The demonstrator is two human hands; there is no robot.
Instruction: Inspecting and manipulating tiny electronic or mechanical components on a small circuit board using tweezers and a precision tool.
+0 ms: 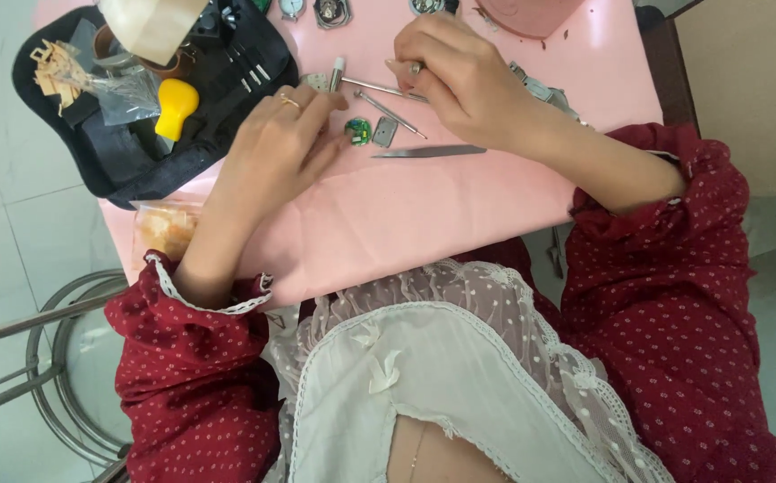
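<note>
Two hands — right hand (464, 80) fingers gripping thin metal tool (379, 88), lying sideways, left hand (271, 148) loosely open.

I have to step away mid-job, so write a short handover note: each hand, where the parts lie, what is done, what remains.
Left hand: resting on the pink table, fingers beside the small round green watch movement; a white-tipped slim tool lies by its fingertips.
Right hand: closed on a small part; I cannot tell what it is.
Nearby: small grey square metal piece, thin metal rods, flat steel tweezers, open black tool pouch with yellow bulb.
Done: movement lies out on the table.
Left: parts lie loose, unassembled.
</note>
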